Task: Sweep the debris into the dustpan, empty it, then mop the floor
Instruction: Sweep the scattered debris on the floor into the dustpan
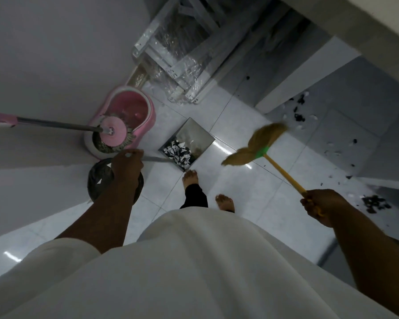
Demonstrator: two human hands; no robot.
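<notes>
Now you are gripping the dustpan (195,134), loaded with debris (176,154), by its handle in your left hand (127,163) and clenching the broom (251,153) in your right hand (320,203).

We have a single view, from a wide-angle camera worn on the person's head. It faces forward and steeply down along the body to the floor (240,185), seen from standing height. The garment (194,261) sits nearest, filling the lower frame. The feet (225,201) lie near the centre, and the wall (44,54) curves at the left edge.
</notes>
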